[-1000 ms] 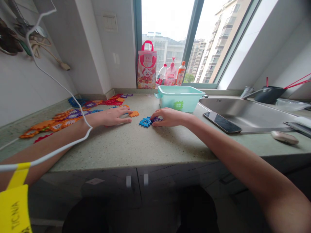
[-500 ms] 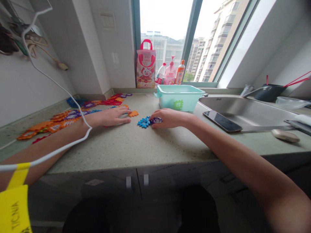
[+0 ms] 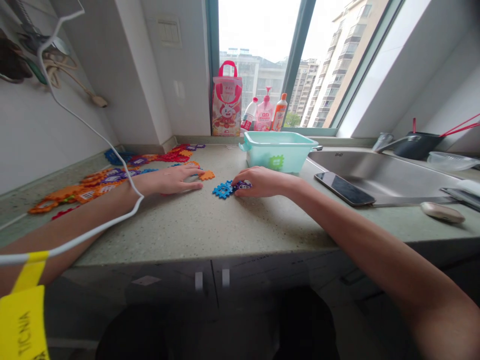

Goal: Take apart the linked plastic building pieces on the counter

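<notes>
My left hand (image 3: 170, 180) lies flat on the speckled stone counter (image 3: 187, 225), holding nothing, with its fingertips close to a small orange interlocking plastic piece (image 3: 206, 175). To the right, my right hand (image 3: 260, 182) pinches a purple plastic piece (image 3: 244, 185). That piece sits at the edge of a blue gear-edged plastic piece (image 3: 223, 189), which lies on the counter. The fingers hide part of the purple piece, and I cannot tell whether the two pieces are joined.
Linked orange, red, purple and blue pieces (image 3: 105, 183) spread along the left wall. Behind my hands stands a teal plastic basin (image 3: 277, 159). On the right are a smartphone (image 3: 344, 189) and a steel sink (image 3: 375, 167). Bottles and a bag stand on the windowsill.
My right hand stays at the blue piece with the purple piece in its fingers. My left hand has not moved. The whole view has shifted only slightly.
</notes>
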Demonstrator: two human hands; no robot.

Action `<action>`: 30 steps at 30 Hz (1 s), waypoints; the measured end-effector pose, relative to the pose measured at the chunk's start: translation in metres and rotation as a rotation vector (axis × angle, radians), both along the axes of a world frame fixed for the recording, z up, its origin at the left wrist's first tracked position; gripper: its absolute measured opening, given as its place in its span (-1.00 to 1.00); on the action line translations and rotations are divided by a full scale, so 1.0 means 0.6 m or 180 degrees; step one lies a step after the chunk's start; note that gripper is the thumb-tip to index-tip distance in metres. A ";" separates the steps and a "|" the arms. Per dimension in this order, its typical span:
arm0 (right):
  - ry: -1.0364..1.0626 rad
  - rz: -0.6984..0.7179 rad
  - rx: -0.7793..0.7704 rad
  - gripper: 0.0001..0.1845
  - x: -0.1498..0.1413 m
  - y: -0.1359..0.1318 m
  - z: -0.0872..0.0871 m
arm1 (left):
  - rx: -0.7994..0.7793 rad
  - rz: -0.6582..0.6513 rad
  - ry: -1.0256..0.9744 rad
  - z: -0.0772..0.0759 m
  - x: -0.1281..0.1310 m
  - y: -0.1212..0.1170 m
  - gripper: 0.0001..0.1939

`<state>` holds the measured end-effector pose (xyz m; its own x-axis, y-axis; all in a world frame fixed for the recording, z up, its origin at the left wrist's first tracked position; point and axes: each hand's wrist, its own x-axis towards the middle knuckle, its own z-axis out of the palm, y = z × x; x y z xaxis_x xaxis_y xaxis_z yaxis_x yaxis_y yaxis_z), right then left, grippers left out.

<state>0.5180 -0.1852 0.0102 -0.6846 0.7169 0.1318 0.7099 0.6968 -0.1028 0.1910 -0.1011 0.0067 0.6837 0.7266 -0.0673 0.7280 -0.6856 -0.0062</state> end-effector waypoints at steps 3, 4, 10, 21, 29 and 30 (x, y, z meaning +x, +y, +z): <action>0.0045 0.0030 0.0035 -0.68 0.001 0.001 -0.001 | -0.0031 0.0018 0.0027 0.002 0.001 -0.004 0.07; 0.0065 0.0032 0.0051 -0.69 0.001 0.001 -0.001 | -0.0027 0.0017 0.0044 0.003 0.001 -0.004 0.05; 0.0162 0.0032 0.0063 -0.68 0.002 0.004 -0.002 | 0.0022 -0.0002 0.0086 0.005 0.003 -0.008 0.00; 0.0164 -0.0068 0.0064 -0.67 0.019 0.021 -0.004 | 0.0082 -0.0112 0.0027 0.003 0.003 -0.008 -0.07; 0.0199 -0.0143 0.0087 -0.64 0.026 0.027 -0.008 | 0.0072 -0.0110 0.0019 0.004 0.002 -0.010 -0.06; 0.0196 -0.0163 0.0106 -0.64 0.026 0.028 -0.009 | 0.0076 -0.0133 0.0015 0.003 0.001 -0.008 -0.05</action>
<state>0.5334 -0.1686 0.0048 -0.6369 0.7453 0.1969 0.7378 0.6634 -0.1246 0.1918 -0.1058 0.0083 0.7132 0.6989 -0.0536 0.6987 -0.7149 -0.0262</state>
